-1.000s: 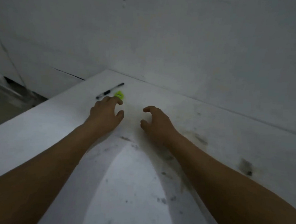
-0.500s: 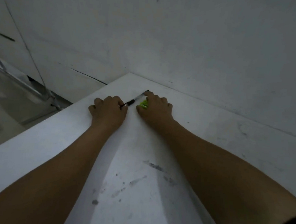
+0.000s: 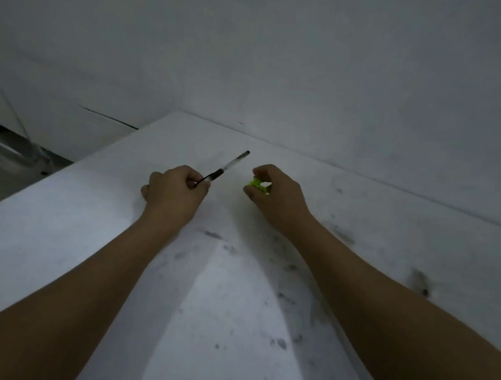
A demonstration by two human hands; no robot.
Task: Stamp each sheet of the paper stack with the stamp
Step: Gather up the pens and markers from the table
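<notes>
The small bright-green stamp (image 3: 258,186) sits just right of the frame's centre, pinched between the thumb and curled fingers of the right hand (image 3: 277,196). Most of it is hidden inside that grip, so only a green sliver shows and its shape and stamping face cannot be made out. Whether it touches the surface under it cannot be told.

To the left of it and apart from it, the left hand (image 3: 175,192) is closed round the dark end of a pen (image 3: 229,167). The pen's clear barrel slants up and to the right, and its black tip points toward the far edge of the table (image 3: 63,224). The gripped end is covered by the fingers.

The tabletop is white and smudged with dark marks in the centre and at the right. In the dim light, sheets of paper could not be told from the surface.

The table's far edge runs from upper centre down to the right, meeting a pale wall (image 3: 311,60). Its left edge falls diagonally toward the lower left, with a darker floor beyond it. Both forearms are cut off by the bottom of the frame. Bare tabletop lies between and in front of the hands.
</notes>
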